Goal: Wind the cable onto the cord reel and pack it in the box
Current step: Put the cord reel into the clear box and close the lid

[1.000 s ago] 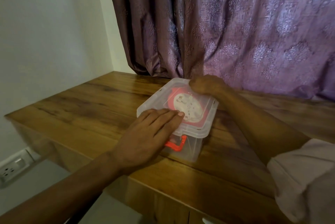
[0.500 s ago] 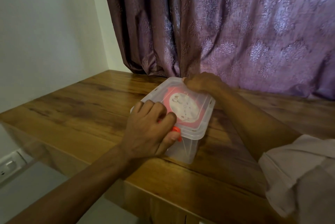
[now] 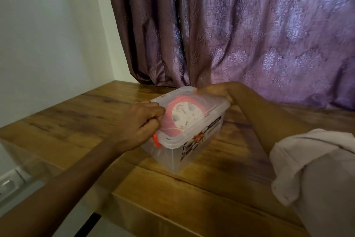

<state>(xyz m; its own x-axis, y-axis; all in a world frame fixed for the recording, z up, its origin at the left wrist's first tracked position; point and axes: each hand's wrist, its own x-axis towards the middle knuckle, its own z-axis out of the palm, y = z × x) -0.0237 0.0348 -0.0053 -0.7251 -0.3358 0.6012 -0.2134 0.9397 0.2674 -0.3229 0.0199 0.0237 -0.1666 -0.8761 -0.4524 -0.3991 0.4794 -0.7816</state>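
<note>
- Clear plastic box (image 3: 201, 152) is gripped at both ends: left hand (image 3: 138, 123) curled over the lid edge above the orange latch (image 3: 156, 141), right hand (image 3: 213, 90) clasping the far edge.
- Between the hands, a red-and-white cord reel (image 3: 184, 116) is seen lying inside the box, under the closed lid (image 3: 215, 111).
- Beneath the box, a wooden table (image 3: 76, 121) is seen.

The box (image 3: 192, 152) stands on the worktop (image 3: 76, 121) before the curtain (image 3: 230, 35), the reel (image 3: 184, 116) inside it under the lid (image 3: 215, 110), with a socket (image 3: 9, 182) low at left.

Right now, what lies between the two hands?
In the head view, the clear lid, with the cord reel under it, spans between left hand and right hand.
</note>
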